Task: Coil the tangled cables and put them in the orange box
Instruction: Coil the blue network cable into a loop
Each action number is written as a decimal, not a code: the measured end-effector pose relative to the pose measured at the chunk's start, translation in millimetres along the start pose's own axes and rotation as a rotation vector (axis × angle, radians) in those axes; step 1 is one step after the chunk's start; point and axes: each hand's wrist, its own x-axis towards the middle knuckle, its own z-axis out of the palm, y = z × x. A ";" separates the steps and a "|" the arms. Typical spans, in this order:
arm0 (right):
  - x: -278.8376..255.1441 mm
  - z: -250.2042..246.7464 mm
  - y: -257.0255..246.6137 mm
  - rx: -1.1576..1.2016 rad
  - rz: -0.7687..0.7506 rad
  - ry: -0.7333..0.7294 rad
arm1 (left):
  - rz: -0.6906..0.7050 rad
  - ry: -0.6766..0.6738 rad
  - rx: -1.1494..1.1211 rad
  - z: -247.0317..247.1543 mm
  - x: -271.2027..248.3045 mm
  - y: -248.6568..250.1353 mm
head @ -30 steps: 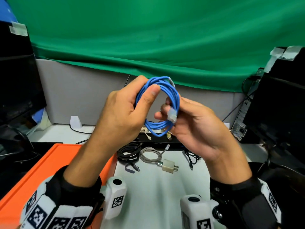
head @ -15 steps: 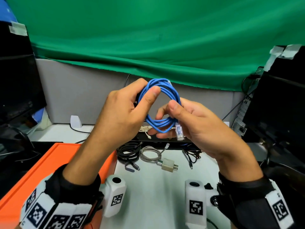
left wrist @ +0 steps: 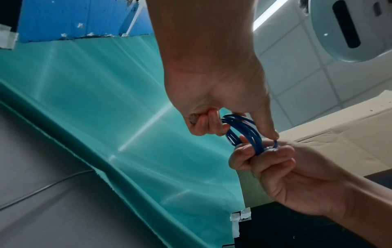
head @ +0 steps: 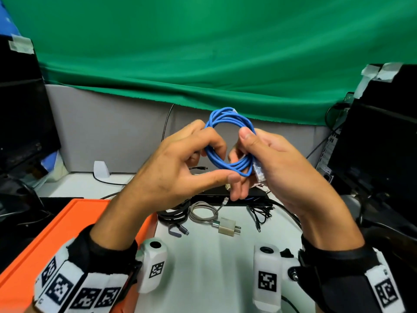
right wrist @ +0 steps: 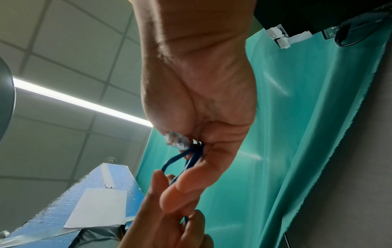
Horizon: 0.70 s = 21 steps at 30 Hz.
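A blue network cable (head: 228, 141) wound into a small coil is held up above the desk between both hands. My left hand (head: 191, 163) grips the coil's left side with curled fingers, its thumb stretched out under the loop. My right hand (head: 264, 154) pinches the right side, thumb on top, with the clear plug (head: 259, 173) lying against its palm. The plug (right wrist: 177, 140) and the blue strands (right wrist: 191, 157) show in the right wrist view; the coil (left wrist: 244, 132) shows between both hands in the left wrist view. The orange box (head: 56, 240) sits at the lower left.
On the white desk lie a coiled black cable (head: 174, 214), a grey cable (head: 203, 213) with a white charger plug (head: 226, 228), and a thin black cable (head: 259, 214). Dark monitors (head: 379, 141) stand at both sides. A green cloth (head: 203, 53) hangs behind.
My left thumb has come off the coil's top and now stretches below it. My right hand has shifted up the coil's right side, and the plug end has swung against its palm.
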 end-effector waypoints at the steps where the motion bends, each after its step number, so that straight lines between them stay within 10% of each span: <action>1: 0.6 1.2 0.4 -0.013 0.004 0.010 | -0.010 0.006 -0.018 0.3 0.2 -0.9; 12: 3.8 9.4 3.1 -0.150 0.003 0.138 | -0.267 0.184 -0.225 13.6 5.8 0.4; 21: 4.3 29.2 3.9 -0.299 -0.060 0.212 | -0.290 0.455 0.163 29.8 6.0 9.0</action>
